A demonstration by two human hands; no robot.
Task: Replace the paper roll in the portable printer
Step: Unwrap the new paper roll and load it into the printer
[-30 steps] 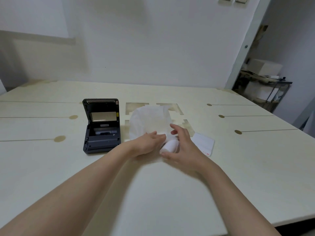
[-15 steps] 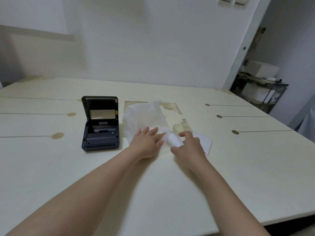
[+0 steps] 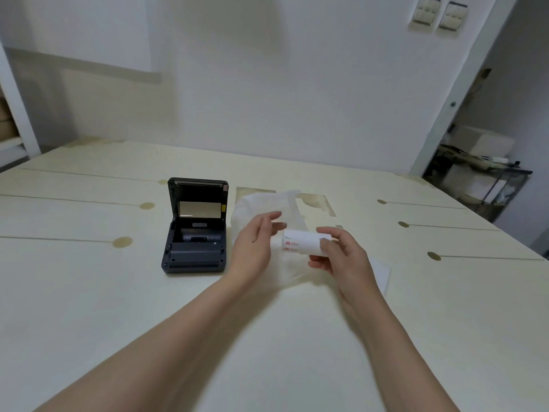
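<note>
We are holding the paper roll (image 3: 298, 243) sideways in the air, just above the table (image 3: 89, 292), with red print showing on its white surface. Our right hand (image 3: 344, 258) is gripping the roll's right end, fingers (image 3: 319, 265) curled round it above and below and clamped firmly on it. Our left hand (image 3: 252, 248) is hovering at the roll's left end with its fingers straight and slightly apart, holding nothing. We cannot tell whether its palm is touching the roll.

A crumpled white bag (image 3: 261, 203) is lying on the table behind and below our hands. A flat white sheet (image 3: 383, 272) is lying on the table beyond our right wrist, partly hidden by it. The dark portable printer (image 3: 194, 257) is sitting just to the left of our left hand, with its lid (image 3: 197, 200) standing open and its paper compartment facing us.

Farther out, two wall switches (image 3: 439, 14) are showing at the upper right. A dark shelf (image 3: 490, 185) with boxes on it is standing beyond the table's right corner.
</note>
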